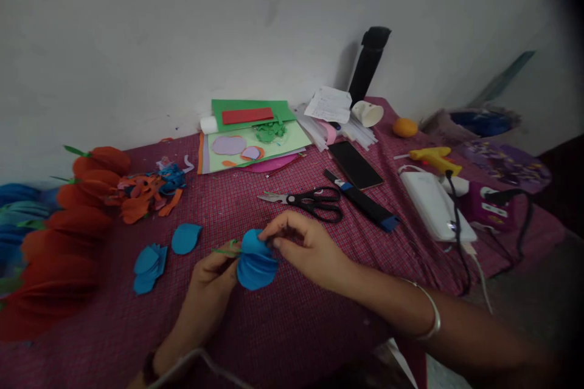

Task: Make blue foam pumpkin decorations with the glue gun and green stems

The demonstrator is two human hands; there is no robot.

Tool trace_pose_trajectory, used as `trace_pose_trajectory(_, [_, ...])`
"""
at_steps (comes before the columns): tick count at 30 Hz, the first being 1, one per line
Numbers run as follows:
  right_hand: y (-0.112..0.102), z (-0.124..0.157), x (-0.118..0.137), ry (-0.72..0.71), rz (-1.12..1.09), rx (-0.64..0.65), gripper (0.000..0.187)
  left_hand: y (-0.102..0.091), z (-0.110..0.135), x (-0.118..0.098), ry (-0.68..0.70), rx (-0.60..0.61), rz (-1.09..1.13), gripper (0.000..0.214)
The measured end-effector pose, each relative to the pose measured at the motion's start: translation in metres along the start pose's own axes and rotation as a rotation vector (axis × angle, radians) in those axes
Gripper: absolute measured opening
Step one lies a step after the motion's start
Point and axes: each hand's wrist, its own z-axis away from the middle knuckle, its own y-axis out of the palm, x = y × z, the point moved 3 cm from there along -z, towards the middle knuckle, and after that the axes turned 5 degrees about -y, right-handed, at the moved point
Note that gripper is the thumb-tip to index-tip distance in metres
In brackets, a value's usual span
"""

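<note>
Near the table's front edge, the left hand (212,276) and right hand (310,252) both pinch a blue paper shape (255,270). Beyond it lie scissors (314,202), with blue cutouts (150,264) to the left and coloured sheets (255,140) at the back edge.

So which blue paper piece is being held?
The fanned blue bundle, pinched between the left hand and right hand; the single blue cut-out and the small blue pile lie untouched to its left.

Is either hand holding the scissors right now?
No, the scissors lie free on the checked cloth beside the phone.
</note>
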Motion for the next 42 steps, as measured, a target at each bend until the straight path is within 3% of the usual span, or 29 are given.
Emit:
trace_pose_trajectory(6, [0.000, 0.001, 0.009, -0.155, 0.113, -0.049, 0.015, -0.001, -0.001, 0.006, -0.061, 0.022, 0.055, 0.018])
trace_pose_trajectory(13, [0.000, -0.002, -0.002, 0.082, -0.198, 0.003, 0.013, -0.001, -0.001, 0.007, -0.040, 0.075, 0.061, 0.015])
trace_pose_trajectory(19, [-0.015, -0.010, -0.005, 0.116, -0.330, -0.170, 0.015, -0.001, 0.000, -0.001, 0.025, 0.070, -0.011, 0.011])
trace_pose_trajectory(22, [-0.019, -0.011, -0.002, 0.087, -0.305, -0.161, 0.014, -0.003, 0.002, -0.008, 0.142, 0.020, -0.104, 0.010])
trace_pose_trajectory(28, [-0.012, -0.004, 0.002, 0.110, -0.232, 0.010, 0.013, -0.008, 0.008, -0.019, 0.528, -0.139, -0.387, 0.012])
trace_pose_trajectory(34, [-0.012, 0.001, 0.006, 0.159, -0.060, 0.033, 0.021, -0.012, 0.009, -0.018, 0.655, -0.285, -0.594, 0.012])
trace_pose_trajectory(36, [-0.013, 0.001, 0.008, 0.113, 0.092, 0.045, 0.028, -0.009, 0.009, -0.021, 0.664, -0.268, -0.630, 0.010])
trace_pose_trajectory(39, [-0.012, 0.000, 0.014, -0.105, 0.309, 0.061, 0.034, -0.003, 0.011, -0.028, 0.647, -0.246, -0.663, 0.011])
trace_pose_trajectory(42, [-0.005, 0.002, 0.014, -0.255, 0.370, 0.107, 0.020, 0.002, 0.013, -0.034, 0.618, -0.252, -0.698, 0.012])
